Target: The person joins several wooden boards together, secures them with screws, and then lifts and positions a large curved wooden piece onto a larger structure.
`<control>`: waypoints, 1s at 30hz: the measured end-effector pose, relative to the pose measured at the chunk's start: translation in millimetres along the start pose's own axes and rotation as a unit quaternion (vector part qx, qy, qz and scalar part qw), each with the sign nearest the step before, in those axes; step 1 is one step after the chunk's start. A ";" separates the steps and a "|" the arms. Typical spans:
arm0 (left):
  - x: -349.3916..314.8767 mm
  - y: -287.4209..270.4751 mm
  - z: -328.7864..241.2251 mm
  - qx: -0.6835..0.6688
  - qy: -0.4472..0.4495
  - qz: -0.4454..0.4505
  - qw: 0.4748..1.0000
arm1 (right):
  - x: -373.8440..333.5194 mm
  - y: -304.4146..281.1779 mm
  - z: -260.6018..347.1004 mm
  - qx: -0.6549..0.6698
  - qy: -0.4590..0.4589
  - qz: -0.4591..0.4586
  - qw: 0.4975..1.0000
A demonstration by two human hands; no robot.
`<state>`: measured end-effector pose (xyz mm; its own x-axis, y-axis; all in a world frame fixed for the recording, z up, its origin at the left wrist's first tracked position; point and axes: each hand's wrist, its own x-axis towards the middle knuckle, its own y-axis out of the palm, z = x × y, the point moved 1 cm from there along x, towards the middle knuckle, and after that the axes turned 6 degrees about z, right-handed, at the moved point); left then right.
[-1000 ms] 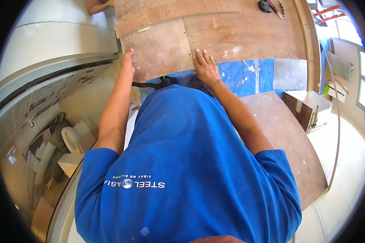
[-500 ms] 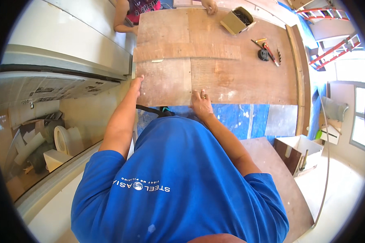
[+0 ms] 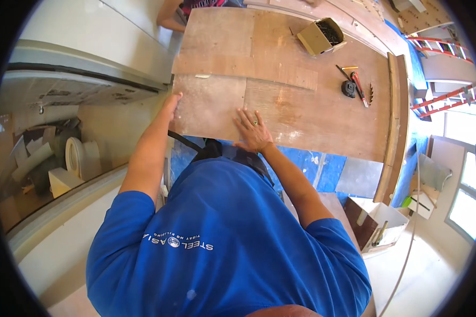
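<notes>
A brown plywood panel (image 3: pixel 296 119) lies flat in front of me, with a narrow plywood strip (image 3: pixel 280 74) across its left half. At the panel's left edge, my left hand (image 3: pixel 173 105) grips the board; its thumb shows on top and the other fingers are mostly hidden. My right hand (image 3: pixel 253 132) rests palm down near the close edge, fingers spread, holding nothing. A small pale piece (image 3: pixel 201 76) sits along the strip's near edge.
Toward the far right of the panel are an open cardboard box (image 3: pixel 316 41) of dark fasteners, a black tape measure (image 3: pixel 348 89), a red utility knife (image 3: pixel 359 87) and a pencil (image 3: pixel 349 67). A wooden rail (image 3: pixel 392 116) borders the right. Another person's arm (image 3: pixel 169 17) reaches in at far left.
My right hand has gone from curled fingers at the near edge to lying flat and spread on the panel. My left hand stays at the left edge. The view has tilted slightly.
</notes>
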<state>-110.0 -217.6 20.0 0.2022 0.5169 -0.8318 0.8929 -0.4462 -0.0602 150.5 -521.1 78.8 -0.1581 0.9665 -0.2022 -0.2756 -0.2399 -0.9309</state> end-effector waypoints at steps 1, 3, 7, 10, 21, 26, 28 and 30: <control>2.4 1.2 0.0 0.005 0.005 -0.018 1.000 | 1.2 3.1 -2.3 -0.007 -0.003 -0.007 1.000; 6.1 0.1 3.3 0.021 0.014 -0.053 0.998 | 1.3 12.0 -0.7 -0.018 -0.009 -0.023 1.000; -3.6 10.3 5.6 0.130 0.059 -0.156 0.977 | 3.1 27.8 -3.5 -0.053 -0.020 -0.024 0.998; -18.1 15.7 3.9 0.156 0.049 -0.192 0.968 | 3.8 30.3 -4.3 -0.058 -0.028 -0.024 0.998; -2.2 2.7 6.1 0.113 0.033 -0.186 0.976 | 8.0 15.7 -6.6 0.002 -0.038 -0.012 0.999; -6.7 20.1 -6.2 0.047 0.041 -0.151 0.987 | 36.9 55.8 -72.7 0.180 -0.052 -0.088 0.978; -1.2 4.0 3.6 0.044 0.051 -0.155 0.986 | 66.5 13.5 -100.3 0.162 0.102 -0.171 0.967; -1.4 3.8 4.4 0.082 0.047 -0.174 0.980 | 88.7 -55.3 -117.6 0.065 0.153 -0.185 0.969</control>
<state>-108.6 -223.3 18.5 -0.0605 0.7198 -0.6916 0.8394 -0.3382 -0.4254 263.2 -411.4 76.6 0.2575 0.9655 0.0388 -0.3803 0.1382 -0.9145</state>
